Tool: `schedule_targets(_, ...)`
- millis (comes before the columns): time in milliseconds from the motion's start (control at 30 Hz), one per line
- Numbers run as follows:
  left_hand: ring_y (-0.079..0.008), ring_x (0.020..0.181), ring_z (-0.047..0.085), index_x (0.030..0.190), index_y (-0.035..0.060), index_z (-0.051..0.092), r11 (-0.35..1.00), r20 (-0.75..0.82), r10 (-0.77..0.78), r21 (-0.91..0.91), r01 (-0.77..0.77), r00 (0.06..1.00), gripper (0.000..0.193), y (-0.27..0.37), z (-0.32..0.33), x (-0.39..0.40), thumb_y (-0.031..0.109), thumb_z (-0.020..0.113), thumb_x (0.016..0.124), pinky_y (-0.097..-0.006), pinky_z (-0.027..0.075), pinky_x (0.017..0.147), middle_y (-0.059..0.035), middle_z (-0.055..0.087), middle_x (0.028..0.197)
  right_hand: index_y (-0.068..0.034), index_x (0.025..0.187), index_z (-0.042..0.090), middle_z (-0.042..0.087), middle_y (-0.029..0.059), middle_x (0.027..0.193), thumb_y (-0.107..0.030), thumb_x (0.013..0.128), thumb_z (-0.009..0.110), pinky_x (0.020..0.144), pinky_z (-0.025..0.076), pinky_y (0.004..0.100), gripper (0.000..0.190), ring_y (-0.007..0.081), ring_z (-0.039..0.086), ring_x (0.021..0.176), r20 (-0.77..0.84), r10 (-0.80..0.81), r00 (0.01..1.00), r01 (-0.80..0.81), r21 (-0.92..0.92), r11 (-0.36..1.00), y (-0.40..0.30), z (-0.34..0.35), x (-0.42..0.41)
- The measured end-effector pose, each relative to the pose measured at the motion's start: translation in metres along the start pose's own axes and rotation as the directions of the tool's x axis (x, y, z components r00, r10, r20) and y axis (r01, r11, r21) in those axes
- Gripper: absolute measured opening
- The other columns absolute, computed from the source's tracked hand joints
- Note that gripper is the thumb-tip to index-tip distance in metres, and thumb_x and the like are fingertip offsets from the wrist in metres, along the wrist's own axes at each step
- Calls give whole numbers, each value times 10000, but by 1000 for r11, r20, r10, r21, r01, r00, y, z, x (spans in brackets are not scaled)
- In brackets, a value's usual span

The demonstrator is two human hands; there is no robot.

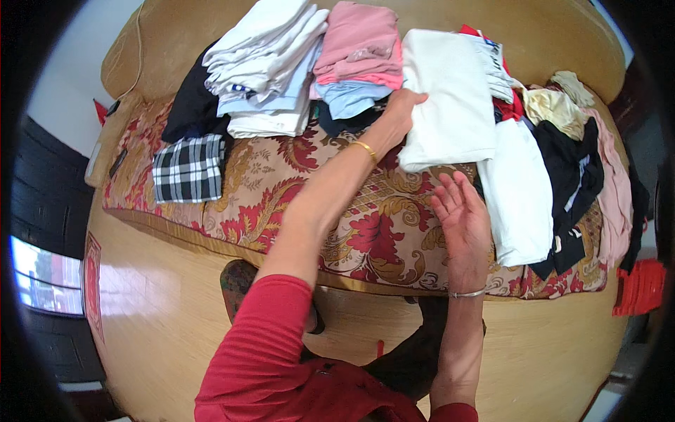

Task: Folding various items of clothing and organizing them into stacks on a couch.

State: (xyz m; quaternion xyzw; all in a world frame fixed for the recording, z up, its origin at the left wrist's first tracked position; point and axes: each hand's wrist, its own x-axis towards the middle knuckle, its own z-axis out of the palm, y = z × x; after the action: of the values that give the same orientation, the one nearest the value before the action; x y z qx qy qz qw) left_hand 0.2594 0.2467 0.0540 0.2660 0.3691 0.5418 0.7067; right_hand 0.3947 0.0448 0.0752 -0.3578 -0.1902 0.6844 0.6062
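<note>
My left hand (pixel 403 113) grips the left edge of a folded white garment (pixel 448 95), its thumb on top and its fingers out of sight underneath. Just below that garment's near edge, my right hand (pixel 464 216) is open, palm up, with its fingers apart and nothing in it. To the left of the folded piece stands a stack of folded pink garments (pixel 361 42), with light blue cloth (pixel 353 97) at its base. Another white garment (pixel 519 195) lies spread to the right of my right hand.
A tall stack of folded white clothes (pixel 263 58) and a folded black-and-white plaid cloth (pixel 188 169) are at the left of the patterned sofa seat (pixel 369 232). Loose black garments (pixel 567 163), cream cloth (pixel 553 111) and a pink garment (pixel 614 195) lie at the right.
</note>
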Motion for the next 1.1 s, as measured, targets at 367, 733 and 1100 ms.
schedule_targets(367,-336,896,653,998,-50,622,252,-179,462,966,65,869,202,-39,-102,186,58,536,849,-447,535,761,-198,652,986,-14,1138,494,611,124,1048,-202,937,524,777,512,320,277,184,607,867,-39,19,999,-19,3,1000,9,5,-4)
schedule_targets(733,-454,1087,522,1237,-36,442,159,-23,608,983,-93,793,423,-23,23,40,90,489,837,-524,419,898,-309,530,1165,-17,1103,521,639,110,977,-99,900,532,690,523,292,219,157,623,769,-45,66,997,-63,70,996,-1,-6,-1)
schedule_targets(1100,-383,1290,316,1331,73,432,-499,536,483,818,-286,692,548,-38,-1,49,423,456,910,-627,255,970,-201,374,1389,-13,1090,535,646,107,966,-102,914,513,665,531,275,198,149,629,757,78,80,994,-85,62,994,5,11,-1)
